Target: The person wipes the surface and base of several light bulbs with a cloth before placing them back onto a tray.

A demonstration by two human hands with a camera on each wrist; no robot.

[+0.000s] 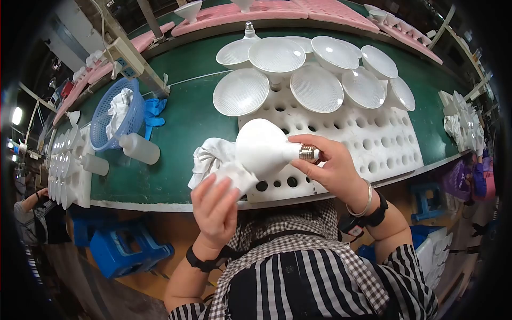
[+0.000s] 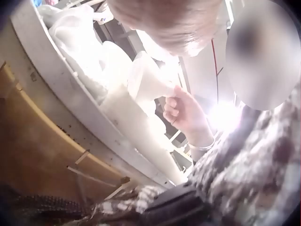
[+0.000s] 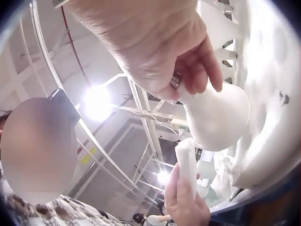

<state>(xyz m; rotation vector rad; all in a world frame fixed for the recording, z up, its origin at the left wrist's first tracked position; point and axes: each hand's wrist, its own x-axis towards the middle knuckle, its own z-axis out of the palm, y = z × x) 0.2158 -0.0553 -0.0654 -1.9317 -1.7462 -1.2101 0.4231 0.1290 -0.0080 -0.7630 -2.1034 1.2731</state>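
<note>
Scanning left to right along the green workbench (image 1: 170, 178), I find white reflector lamps standing in a foam rack (image 1: 84, 184), then two white plastic bottles (image 1: 140, 149). Behind them sit a blue perforated basket (image 1: 136, 114) with white fabric inside and, just beside it, blue gloves (image 1: 154, 111). Near the bench's front edge, my left hand (image 1: 215, 210) pinches a folded white cloth (image 3: 186, 165) between thumb and fingers, close to the lamp. A crumpled cloth (image 1: 210, 154) lies just behind; I cannot tell whether the two join. My right hand (image 1: 336, 168) holds the reflector bulb (image 1: 261, 144) by its metal screw base (image 1: 308, 153), thumb and fingers closed round it, the wide end facing left over the edge of a perforated foam board (image 1: 320, 120). More reflector lamps (image 1: 241, 92) stand toward the board's back, wide faces up.
</note>
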